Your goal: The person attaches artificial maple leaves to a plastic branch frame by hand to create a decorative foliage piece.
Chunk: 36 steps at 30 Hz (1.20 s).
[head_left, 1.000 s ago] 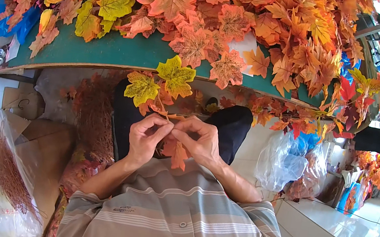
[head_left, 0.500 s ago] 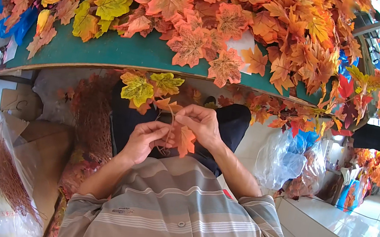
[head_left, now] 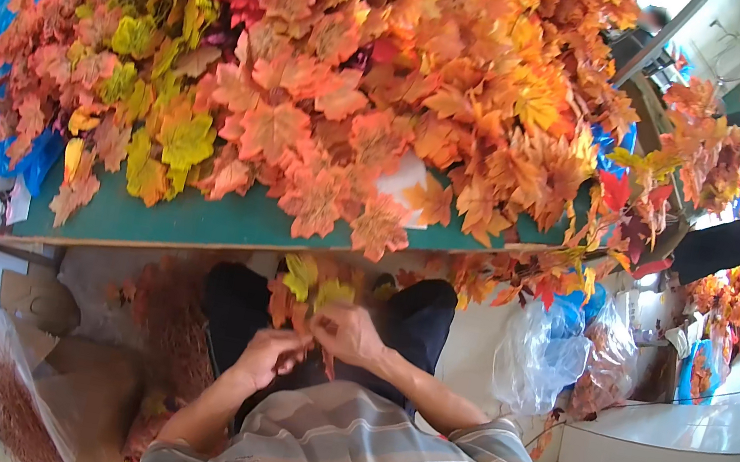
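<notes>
Over my lap I hold a sprig of artificial maple leaves [head_left: 301, 274], with yellow-green and orange leaves that stand above my fingers. My left hand [head_left: 271, 357] is closed in a pinch on the lower part of the sprig, where the stem is mostly hidden. Close beside it, my right hand [head_left: 350, 334] pinches the sprig just under the leaves, its fingers slightly blurred. A bit of orange-red leaf [head_left: 327, 365] shows below the right hand.
A big heap of orange, red and yellow artificial leaves [head_left: 291, 118] covers the green tabletop [head_left: 193, 225] in front. Brown netlike stems [head_left: 12, 406] lie in plastic at left. Clear and blue bags [head_left: 547, 351] stand at right. Another person [head_left: 734, 246] is at far right.
My view has tilted upward, showing more of the heap, and the table edge sits lower. Both hands keep hold of the sprig; the orange leaf between them is now mostly hidden.
</notes>
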Motion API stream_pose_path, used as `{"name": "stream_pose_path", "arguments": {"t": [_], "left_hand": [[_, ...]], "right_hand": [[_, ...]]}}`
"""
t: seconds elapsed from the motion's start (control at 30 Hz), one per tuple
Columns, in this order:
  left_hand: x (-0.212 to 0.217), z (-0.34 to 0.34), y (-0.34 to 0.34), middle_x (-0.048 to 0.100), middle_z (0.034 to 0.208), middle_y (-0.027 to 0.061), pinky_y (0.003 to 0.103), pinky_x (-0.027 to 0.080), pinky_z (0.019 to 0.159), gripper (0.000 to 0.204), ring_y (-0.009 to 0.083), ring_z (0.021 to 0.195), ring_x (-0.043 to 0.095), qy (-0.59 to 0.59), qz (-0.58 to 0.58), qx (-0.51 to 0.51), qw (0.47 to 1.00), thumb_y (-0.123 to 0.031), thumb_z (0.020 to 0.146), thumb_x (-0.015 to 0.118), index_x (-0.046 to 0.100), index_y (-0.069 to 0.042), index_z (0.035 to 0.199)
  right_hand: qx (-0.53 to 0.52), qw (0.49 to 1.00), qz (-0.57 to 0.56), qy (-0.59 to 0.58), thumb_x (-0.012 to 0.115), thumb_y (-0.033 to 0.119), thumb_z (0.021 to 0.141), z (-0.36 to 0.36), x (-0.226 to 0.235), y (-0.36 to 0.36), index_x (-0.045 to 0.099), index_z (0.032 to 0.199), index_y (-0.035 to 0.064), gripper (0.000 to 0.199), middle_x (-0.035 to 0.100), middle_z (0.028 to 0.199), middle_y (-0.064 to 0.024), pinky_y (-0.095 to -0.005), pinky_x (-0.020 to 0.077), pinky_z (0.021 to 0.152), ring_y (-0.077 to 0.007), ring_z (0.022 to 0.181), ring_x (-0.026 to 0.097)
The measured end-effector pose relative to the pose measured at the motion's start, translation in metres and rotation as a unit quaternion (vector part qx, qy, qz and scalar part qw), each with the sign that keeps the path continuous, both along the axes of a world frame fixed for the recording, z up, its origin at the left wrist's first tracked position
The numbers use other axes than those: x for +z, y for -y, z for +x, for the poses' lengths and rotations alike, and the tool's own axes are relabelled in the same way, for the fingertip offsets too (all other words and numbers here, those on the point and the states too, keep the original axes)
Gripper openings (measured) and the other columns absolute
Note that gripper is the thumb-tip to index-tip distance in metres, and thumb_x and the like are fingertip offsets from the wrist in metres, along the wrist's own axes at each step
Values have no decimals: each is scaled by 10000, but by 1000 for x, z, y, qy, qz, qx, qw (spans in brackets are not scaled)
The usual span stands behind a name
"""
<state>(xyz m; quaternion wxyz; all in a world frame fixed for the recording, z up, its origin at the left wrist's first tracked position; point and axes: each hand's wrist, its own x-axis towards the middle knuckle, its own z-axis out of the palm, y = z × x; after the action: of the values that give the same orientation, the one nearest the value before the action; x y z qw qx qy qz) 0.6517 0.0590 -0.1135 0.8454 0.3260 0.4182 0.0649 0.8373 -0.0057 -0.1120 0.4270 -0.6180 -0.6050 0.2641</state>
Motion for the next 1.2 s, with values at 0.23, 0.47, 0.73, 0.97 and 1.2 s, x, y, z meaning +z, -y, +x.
{"name": "stream_pose_path", "arguments": {"t": [0.23, 0.47, 0.73, 0.97, 1.2], "left_hand": [[-17, -7, 2, 601, 685, 40, 227, 330, 444, 138, 104, 499, 483, -7, -56, -40, 998, -171, 843, 658, 664, -32, 840], [-63, -9, -12, 620, 736, 90, 340, 464, 509, 41, 238, 627, 632, 11, -115, 82, 990, -60, 884, 552, 572, -38, 856], [-70, -22, -12, 564, 695, 57, 304, 383, 478, 48, 202, 572, 531, 69, -167, 142, 973, -108, 870, 548, 561, -64, 856], [-64, -27, -29, 557, 731, 75, 295, 362, 462, 44, 212, 584, 524, 34, -163, 141, 976, -85, 869, 508, 532, -58, 893], [-65, -19, -29, 576, 760, 80, 297, 360, 458, 70, 208, 582, 523, 30, -184, 150, 971, -94, 889, 501, 536, -51, 931]], "right_hand": [[105, 990, -90, 21, 698, 176, 798, 40, 38, 10, 680, 970, 32, 225, 681, 907, -121, -325, 521, 720, -251, 817, 657], [-75, 994, 63, 42, 702, 116, 809, 127, 202, -56, 689, 937, 3, 171, 692, 868, -83, -276, 510, 678, -137, 744, 641], [-259, 939, 157, 166, 689, 147, 796, 240, 203, -104, 689, 928, 18, 185, 676, 749, -110, -290, 506, 622, -171, 653, 644], [-420, 852, 187, 249, 681, 135, 752, 358, 200, -85, 722, 853, 54, 136, 675, 724, -125, -323, 505, 619, -214, 650, 652], [-284, 882, 64, 370, 629, 101, 699, 362, 184, -129, 716, 840, 76, 167, 678, 794, -145, -390, 515, 713, -313, 765, 652]]}}
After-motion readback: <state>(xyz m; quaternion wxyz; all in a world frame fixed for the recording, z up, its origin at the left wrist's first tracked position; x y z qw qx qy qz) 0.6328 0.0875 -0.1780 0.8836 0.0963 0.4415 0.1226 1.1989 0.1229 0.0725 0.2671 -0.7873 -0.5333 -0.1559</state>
